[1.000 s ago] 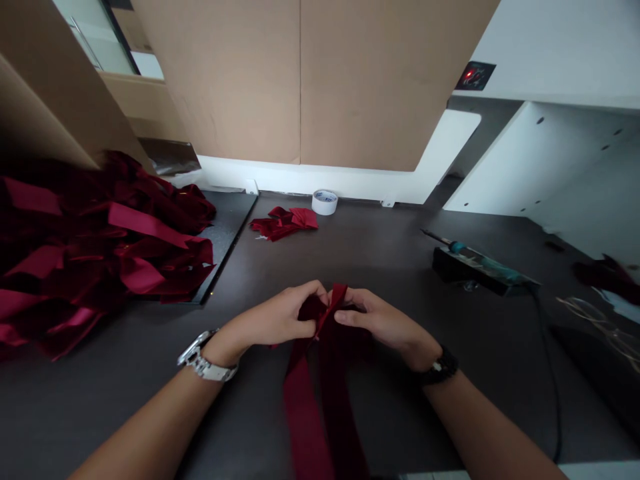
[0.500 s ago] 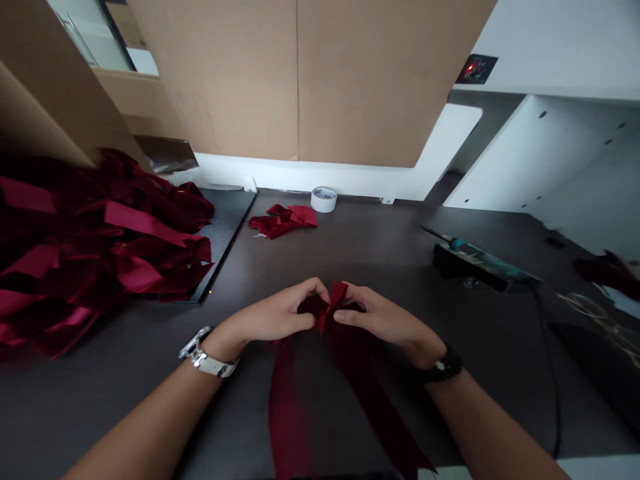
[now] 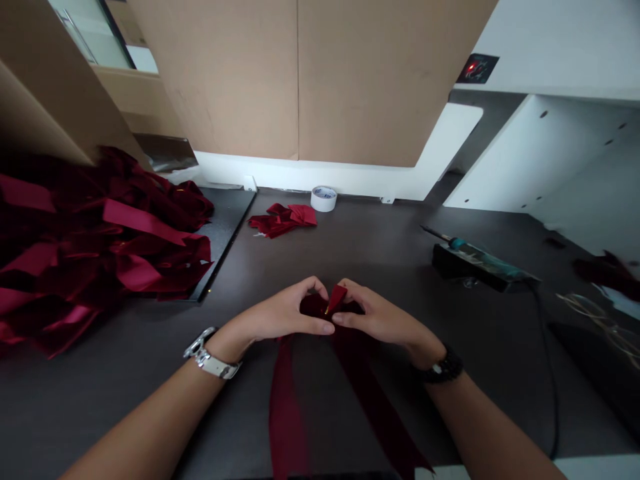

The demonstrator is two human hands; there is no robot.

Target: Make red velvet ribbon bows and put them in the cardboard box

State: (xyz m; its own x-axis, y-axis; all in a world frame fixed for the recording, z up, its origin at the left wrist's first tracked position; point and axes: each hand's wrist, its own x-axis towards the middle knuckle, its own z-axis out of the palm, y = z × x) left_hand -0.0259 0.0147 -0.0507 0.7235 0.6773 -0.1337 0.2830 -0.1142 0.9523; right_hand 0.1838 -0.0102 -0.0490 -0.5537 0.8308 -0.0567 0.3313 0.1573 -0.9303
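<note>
Near the middle of the dark table, my left hand [image 3: 295, 310] pinches the left side of a dark red velvet bow [image 3: 338, 297]. My right hand [image 3: 373, 312] is closed on its right side, thumb and fingers curled round the fabric. A small gold-coloured spot shows at the bow's centre between the thumbs. Two long ribbon tails hang toward the front edge, the left one [image 3: 287, 413] lighter, the right one [image 3: 380, 413] darker. Part of the bow is hidden by my fingers.
A large pile of red ribbons [image 3: 145, 230] lies at left on a black board [image 3: 220, 233]. Behind my hands are a folded red bow [image 3: 285, 219] and a tape roll [image 3: 324, 199]. At right, a soldering iron [image 3: 450, 240] rests on a black holder [image 3: 470, 268], with a cable [image 3: 550, 373].
My left thumb has moved right, across the bow's centre to the right thumb. The bow's front fold is now covered, and a gold-coloured spot shows. The tails have shifted slightly.
</note>
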